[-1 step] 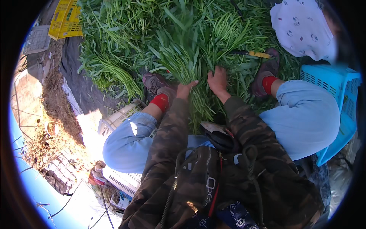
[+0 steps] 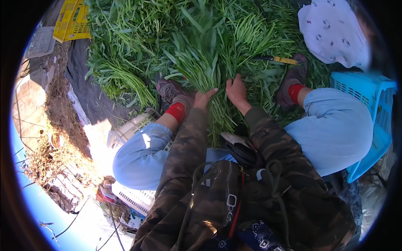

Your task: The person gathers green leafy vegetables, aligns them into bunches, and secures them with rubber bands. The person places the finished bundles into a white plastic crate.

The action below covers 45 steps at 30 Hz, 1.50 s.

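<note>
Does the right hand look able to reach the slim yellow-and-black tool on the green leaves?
Probably yes: the tool lies near the right hand, with only green leaves visible between them.

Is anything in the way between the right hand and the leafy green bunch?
Nothing visible stands between the bare right hand and the bunch of long green leafy stems. The slim black-and-yellow tool lies farther right, not between them.

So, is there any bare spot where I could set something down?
The dark sheet shows a mostly bare strip, bordered by greens on the right, dry straw on the left and the yellow crate above. Around the left hand and right hand, greens leave little room.
</note>
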Motion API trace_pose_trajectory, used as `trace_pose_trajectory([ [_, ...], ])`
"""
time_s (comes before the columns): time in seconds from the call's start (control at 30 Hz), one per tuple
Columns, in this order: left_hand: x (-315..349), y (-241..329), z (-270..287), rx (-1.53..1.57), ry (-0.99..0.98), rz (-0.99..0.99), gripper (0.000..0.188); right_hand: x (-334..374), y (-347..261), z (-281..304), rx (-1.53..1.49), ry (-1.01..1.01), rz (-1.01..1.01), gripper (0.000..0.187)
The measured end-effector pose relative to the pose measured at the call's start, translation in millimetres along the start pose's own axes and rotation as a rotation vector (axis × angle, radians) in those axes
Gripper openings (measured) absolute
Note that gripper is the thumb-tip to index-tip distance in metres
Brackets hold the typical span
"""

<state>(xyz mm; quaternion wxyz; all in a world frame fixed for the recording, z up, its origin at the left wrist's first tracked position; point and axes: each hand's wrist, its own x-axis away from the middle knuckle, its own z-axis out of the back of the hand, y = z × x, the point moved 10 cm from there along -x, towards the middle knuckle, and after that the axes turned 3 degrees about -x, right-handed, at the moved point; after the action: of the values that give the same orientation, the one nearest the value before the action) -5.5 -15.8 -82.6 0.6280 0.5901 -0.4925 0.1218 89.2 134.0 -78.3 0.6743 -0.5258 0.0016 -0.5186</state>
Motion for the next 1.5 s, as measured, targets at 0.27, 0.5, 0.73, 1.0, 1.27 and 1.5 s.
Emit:
trace_pose_trajectory([
  [0.27,13.1,5.7,-0.6,0.1,-0.041,0.024,0.043,-1.9,-9.2,-19.2,-0.344,0.032,-0.001,0.048],
  [0.5,26.1,20.5,7.4,0.18,-0.018,-0.047,0.043,6.0,-37.1,-36.1,-0.393,-0.134,-0.076,0.038],
  [0.73,57.2,71.9,18.0,0.259,0.155,-0.383,0.047,12.1,-113.9,-11.9,-0.511,-0.099,0.137,0.036],
  [1.0,113.8,114.5,22.4,0.164,0.443,-0.818,0.048,68.8,-196.3,-7.8,-0.028,-0.305,0.503,0.046],
  [1.27,101.6,81.7,24.9,0.073,0.431,-0.75,0.042,40.8,-148.4,-47.8,-0.018,-0.479,0.445,0.05],
  [1.5,84.7,51.3,19.5,0.201,0.375,-0.544,0.045,41.8,-128.6,-50.9,-0.002,-0.604,0.362,0.043],
])
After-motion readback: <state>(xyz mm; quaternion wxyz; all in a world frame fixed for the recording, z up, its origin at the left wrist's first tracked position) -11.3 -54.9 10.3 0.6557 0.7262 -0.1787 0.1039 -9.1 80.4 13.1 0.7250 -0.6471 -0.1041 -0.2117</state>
